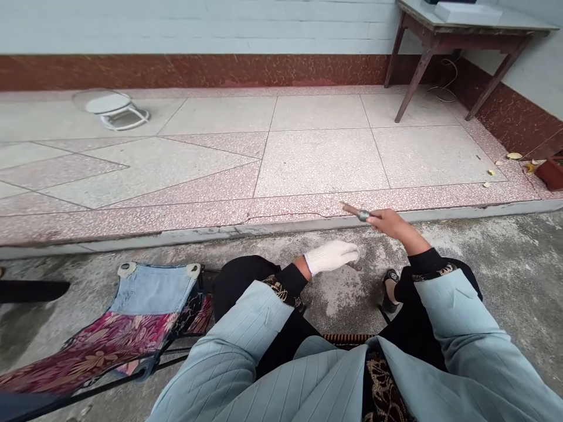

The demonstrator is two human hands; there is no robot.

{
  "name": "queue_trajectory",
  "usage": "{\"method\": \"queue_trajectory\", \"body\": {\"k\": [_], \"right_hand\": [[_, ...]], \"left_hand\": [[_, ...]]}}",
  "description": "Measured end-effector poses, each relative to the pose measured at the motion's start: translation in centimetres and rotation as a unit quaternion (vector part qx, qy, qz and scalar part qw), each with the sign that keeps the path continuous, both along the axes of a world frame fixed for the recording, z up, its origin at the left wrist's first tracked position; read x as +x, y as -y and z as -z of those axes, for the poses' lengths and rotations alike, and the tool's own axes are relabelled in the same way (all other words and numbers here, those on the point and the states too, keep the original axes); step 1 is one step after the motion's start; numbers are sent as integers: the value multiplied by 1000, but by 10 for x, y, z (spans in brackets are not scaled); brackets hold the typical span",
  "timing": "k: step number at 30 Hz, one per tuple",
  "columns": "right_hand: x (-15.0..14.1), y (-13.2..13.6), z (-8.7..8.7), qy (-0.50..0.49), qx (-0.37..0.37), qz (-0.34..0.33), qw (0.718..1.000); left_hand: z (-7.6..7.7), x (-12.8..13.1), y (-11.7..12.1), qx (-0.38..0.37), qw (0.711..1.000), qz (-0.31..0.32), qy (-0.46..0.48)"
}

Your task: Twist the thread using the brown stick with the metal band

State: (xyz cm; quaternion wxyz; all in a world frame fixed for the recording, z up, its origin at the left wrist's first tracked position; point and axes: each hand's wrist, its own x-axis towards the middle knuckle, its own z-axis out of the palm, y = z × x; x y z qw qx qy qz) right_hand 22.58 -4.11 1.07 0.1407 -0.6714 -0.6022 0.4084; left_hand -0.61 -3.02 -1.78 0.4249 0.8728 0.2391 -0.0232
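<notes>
My right hand (387,224) is bare and closed around a short wooden stick (350,208). A coil of silvery wire (363,215) is wound round the stick just ahead of my fingers, and the stick points up and to the left, over the step's edge. My left hand (333,256) wears a white knitted glove and sits lower, between my knees. Its fingers are bent and pressed together, with a small greyish-brown thing (355,265) at their tips that is too unclear to name. The two hands are apart.
Ahead is a raised terrazzo step (321,158) with a concrete edge. A small white stool (108,105) stands on it at the left, a wooden table (433,32) at the back right. A folding chair (132,316) is at my left; a reddish pot (552,173) lies far right.
</notes>
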Motion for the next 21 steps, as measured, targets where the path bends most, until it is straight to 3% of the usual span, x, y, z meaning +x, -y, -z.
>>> {"method": "queue_trajectory", "body": {"k": [2, 4, 7, 9, 11, 13, 17, 21], "right_hand": [[-5, 2, 1, 178, -56, -104, 977], [-9, 6, 0, 234, -137, -200, 942], [-6, 13, -4, 116, -247, -316, 909], [2, 16, -9, -65, -264, -390, 880], [11, 17, -16, -199, -188, -370, 888], [17, 16, -21, -252, -125, -313, 907], [17, 13, -26, -280, -69, -228, 930], [13, 9, -23, -260, -34, -133, 956]], "left_hand": [[2, -2, 1, 11, 1000, 15, -9], [1, -5, 1, 2, 1000, 21, -8], [-3, -10, -2, -31, 999, -11, 0], [-5, -11, -6, -46, 997, -62, 20], [-3, -11, -8, -56, 993, -89, 50], [0, -9, -8, -75, 988, -115, 77], [3, -1, 0, -75, 985, -143, 56], [1, 2, 4, -96, 989, -103, 47]]}}
